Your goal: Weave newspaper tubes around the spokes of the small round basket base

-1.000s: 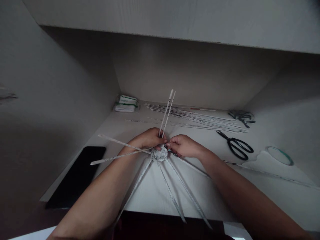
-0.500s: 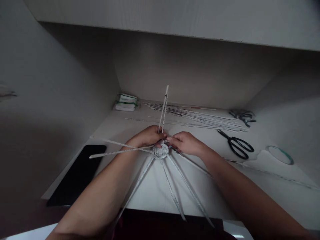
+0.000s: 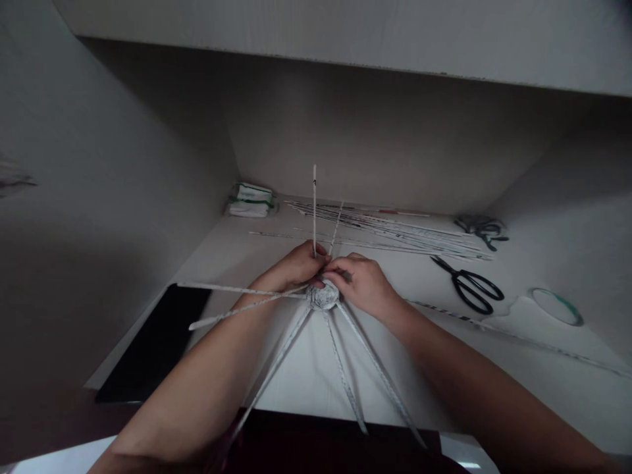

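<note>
Your left hand [image 3: 296, 266] pinches the upright paper stick [image 3: 315, 210]; your right hand [image 3: 363, 284] pinches the woven disc [image 3: 322, 297]. Both look light and crushable: keep your grip low and gentle.

Head-worn view — looking forward and down, close over a seemingly recessed desktop [image 3: 306, 375].

Dim white desk [image 3: 237, 257] between pale walls [image 3: 370, 138], under perhaps 1 shelf [image 3: 345, 33].

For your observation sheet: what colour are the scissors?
The scissors are black; head view shows them.
</note>
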Demonstrator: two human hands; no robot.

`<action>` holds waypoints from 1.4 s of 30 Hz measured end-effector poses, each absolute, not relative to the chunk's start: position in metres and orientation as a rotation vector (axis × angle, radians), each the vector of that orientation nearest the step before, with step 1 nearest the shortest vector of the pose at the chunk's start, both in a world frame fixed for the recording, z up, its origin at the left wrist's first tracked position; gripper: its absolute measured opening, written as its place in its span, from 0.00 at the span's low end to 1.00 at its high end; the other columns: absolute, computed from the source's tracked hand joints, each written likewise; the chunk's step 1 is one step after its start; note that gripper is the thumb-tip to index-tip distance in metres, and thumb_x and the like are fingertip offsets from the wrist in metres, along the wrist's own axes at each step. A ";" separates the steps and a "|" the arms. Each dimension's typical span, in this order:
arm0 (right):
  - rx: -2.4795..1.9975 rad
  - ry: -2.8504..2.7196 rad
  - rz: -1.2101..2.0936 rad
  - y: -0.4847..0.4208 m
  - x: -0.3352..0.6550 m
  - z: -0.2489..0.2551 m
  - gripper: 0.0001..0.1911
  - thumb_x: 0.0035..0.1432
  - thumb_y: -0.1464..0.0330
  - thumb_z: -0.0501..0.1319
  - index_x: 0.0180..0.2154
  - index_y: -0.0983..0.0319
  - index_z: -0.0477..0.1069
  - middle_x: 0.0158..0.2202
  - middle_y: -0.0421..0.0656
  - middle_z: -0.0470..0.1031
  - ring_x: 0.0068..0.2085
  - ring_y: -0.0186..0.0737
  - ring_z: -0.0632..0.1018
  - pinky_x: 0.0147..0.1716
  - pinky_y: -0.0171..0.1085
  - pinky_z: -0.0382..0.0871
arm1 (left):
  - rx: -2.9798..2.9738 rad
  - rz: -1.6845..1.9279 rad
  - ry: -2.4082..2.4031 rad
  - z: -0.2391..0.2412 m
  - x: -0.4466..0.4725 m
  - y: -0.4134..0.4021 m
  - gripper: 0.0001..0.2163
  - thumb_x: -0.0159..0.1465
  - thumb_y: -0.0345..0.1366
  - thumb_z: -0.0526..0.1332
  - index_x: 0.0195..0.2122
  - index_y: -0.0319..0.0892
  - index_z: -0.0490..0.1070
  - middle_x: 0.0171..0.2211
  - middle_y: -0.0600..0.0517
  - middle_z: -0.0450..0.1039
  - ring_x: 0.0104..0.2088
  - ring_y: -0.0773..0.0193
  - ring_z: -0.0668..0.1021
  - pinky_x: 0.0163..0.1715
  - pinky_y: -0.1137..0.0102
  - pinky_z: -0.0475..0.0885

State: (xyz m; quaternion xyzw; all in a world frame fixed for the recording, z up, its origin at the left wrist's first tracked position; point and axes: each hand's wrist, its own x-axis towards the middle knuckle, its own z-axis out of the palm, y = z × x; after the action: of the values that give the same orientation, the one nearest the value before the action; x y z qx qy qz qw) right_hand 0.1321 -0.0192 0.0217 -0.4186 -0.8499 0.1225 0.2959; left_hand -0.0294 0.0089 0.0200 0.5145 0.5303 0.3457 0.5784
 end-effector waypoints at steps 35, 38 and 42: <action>-1.085 -1.904 0.389 -0.023 0.133 0.037 0.04 0.54 0.68 0.63 0.35 0.59 0.72 0.32 0.40 0.77 0.36 0.37 0.77 0.39 0.36 0.67 | 1.314 0.894 0.851 0.026 -0.046 0.012 0.16 0.43 0.38 0.74 0.29 0.36 0.74 0.26 0.54 0.73 0.27 0.69 0.73 0.29 0.73 0.70; -1.046 -1.903 0.364 -0.028 0.131 0.044 0.06 0.55 0.67 0.64 0.36 0.58 0.71 0.33 0.40 0.77 0.37 0.38 0.76 0.40 0.36 0.67 | 1.360 0.920 0.842 0.036 -0.048 0.008 0.15 0.44 0.37 0.73 0.29 0.36 0.74 0.28 0.52 0.74 0.28 0.68 0.74 0.31 0.72 0.70; -1.003 -1.914 0.308 -0.033 0.129 0.048 0.06 0.54 0.68 0.65 0.36 0.58 0.70 0.33 0.40 0.76 0.38 0.38 0.76 0.41 0.36 0.66 | 1.425 0.880 0.831 0.046 -0.054 0.003 0.14 0.46 0.37 0.73 0.30 0.36 0.74 0.27 0.53 0.74 0.27 0.68 0.74 0.31 0.72 0.69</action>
State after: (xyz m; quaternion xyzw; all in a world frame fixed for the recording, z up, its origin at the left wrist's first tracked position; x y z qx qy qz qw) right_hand 0.1289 -0.0329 0.0479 -0.4077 -0.7781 0.1254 0.4612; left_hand -0.0536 0.0033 0.0456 0.6130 0.3576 0.3786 0.5942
